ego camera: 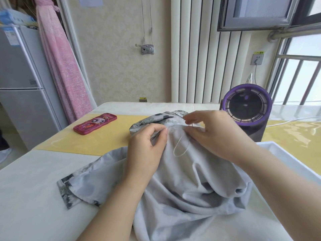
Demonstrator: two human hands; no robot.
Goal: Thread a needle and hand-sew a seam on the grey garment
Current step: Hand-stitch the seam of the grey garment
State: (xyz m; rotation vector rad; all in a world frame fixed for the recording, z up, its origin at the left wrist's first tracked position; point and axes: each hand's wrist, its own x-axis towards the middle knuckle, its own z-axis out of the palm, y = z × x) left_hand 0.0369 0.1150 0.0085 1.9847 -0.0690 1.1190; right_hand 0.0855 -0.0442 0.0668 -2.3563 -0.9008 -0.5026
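Note:
The grey garment lies bunched on the table in front of me, its patterned edges showing at the left and far side. My left hand grips a raised fold of the fabric between thumb and curled fingers. My right hand is just to the right of it, thumb and forefinger pinching a thin needle at the top of the fold. A pale thread hangs in a loop on the cloth between my hands.
A red phone case lies at the far left on the yellow table mat. A purple and black fan stands behind my right hand, its white cable trailing right. A white tray sits at the right.

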